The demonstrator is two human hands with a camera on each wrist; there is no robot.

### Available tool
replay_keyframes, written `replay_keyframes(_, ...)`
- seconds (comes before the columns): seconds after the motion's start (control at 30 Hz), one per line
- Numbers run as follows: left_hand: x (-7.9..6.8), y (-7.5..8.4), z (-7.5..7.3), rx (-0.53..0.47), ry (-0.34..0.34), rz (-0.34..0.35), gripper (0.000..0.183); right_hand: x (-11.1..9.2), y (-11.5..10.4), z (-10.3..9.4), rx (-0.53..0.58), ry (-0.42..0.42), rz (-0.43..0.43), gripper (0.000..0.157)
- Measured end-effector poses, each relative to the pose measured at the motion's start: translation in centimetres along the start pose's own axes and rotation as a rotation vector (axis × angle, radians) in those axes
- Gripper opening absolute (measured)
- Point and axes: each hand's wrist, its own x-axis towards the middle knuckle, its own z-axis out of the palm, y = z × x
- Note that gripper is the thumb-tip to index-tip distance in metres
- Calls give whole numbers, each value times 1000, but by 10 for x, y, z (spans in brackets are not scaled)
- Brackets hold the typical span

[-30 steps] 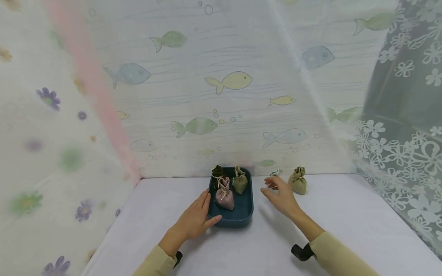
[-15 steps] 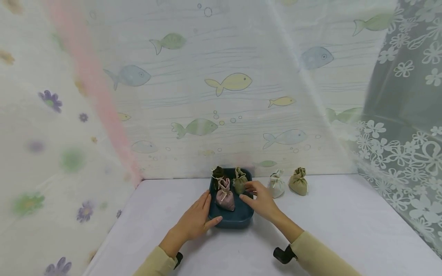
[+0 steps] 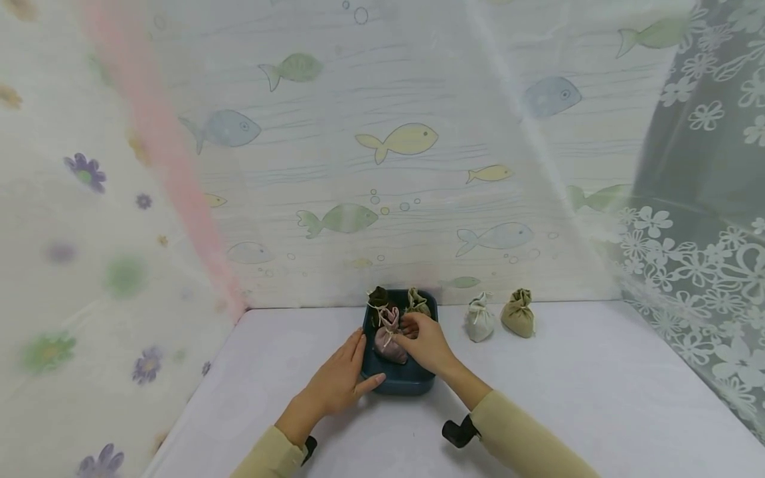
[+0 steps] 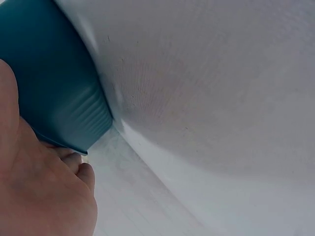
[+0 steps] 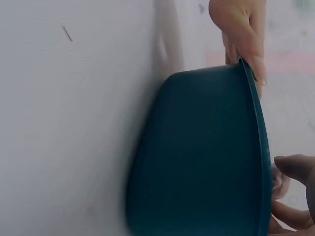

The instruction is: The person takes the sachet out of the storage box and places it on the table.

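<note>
A dark blue-green plastic bin point(image 3: 397, 385) stands on the white table. My left hand point(image 3: 335, 378) rests along its left side, fingers straight, thumb over the near rim. In the left wrist view, my left palm point(image 4: 47, 191) lies beside the bin's outer wall point(image 4: 54, 73). A pink drawstring pouch point(image 3: 388, 346) sits inside the bin. At its right side is my right hand point(image 3: 427, 345), thumb and fingers apart and right at the pouch. Behind it are a dark green pouch point(image 3: 376, 299) and an olive pouch point(image 3: 417, 300), the latter partly hidden by my right hand.
To the right of the bin, a pale grey-white pouch point(image 3: 479, 322) and a khaki pouch point(image 3: 518, 317) stand on the table point(image 3: 568, 372). A fish-print curtain point(image 3: 418, 199) hangs along the back edge. More patterned curtains hang at both sides.
My right hand has moved left from beside the pale pouch, past the olive pouch, to the pink pouch in the bin. My left hand and the bin have stayed in place.
</note>
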Motion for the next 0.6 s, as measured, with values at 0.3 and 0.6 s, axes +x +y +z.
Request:
replay_keyframes(0.3,2,-4,3,12,-30,-23,102,6,0,9,-38,-15,5,31)
replay_keyframes(0.6,1,-6,6,3,-15,-12,101,2,4,15,-156,-70,-52,20)
